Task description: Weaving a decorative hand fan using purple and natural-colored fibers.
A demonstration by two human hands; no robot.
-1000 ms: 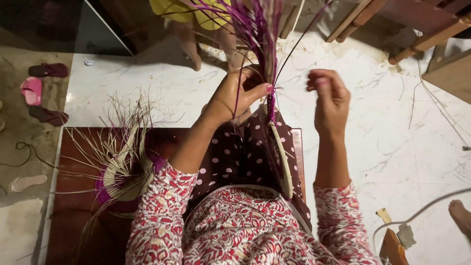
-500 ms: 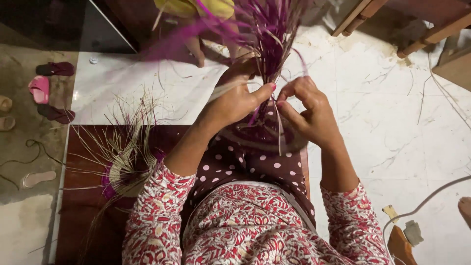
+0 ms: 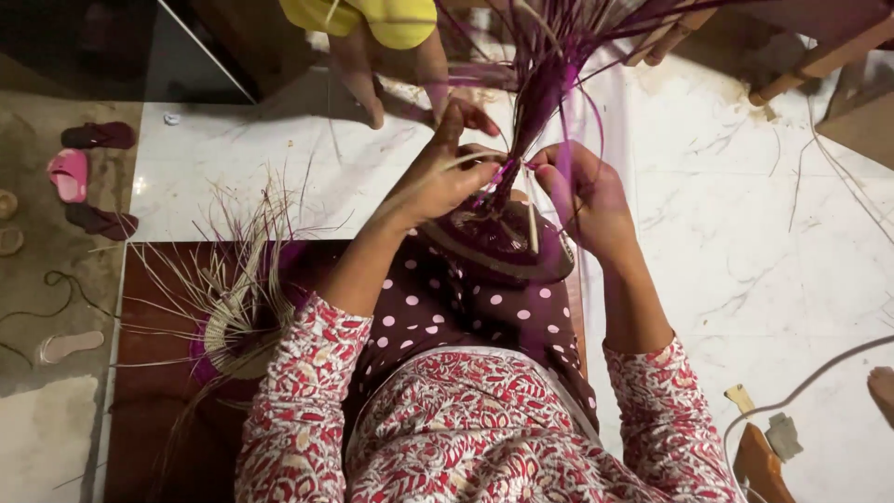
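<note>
A round woven piece (image 3: 494, 244) in dark purple with pale strands rests on my lap, over a polka-dot cloth (image 3: 447, 303). A tuft of long purple fibre strands (image 3: 549, 65) rises from its far edge. My left hand (image 3: 442, 172) pinches the base of that tuft with thumb and fingers. My right hand (image 3: 582, 191) grips strands on the other side of the tuft, touching the woven piece's rim. Both hands meet at the tuft's base.
A second unfinished woven piece (image 3: 237, 321) with loose pale strands lies on a dark wooden seat (image 3: 140, 373) to my left. Another person's legs (image 3: 372, 70) stand ahead on the marble floor (image 3: 745, 214). Sandals (image 3: 73, 172) lie far left. Wooden furniture legs (image 3: 792, 65) at upper right.
My right hand came in from open air to the tuft's base and closed on strands. The woven piece turned from edge-on to lying flatter on my lap.
</note>
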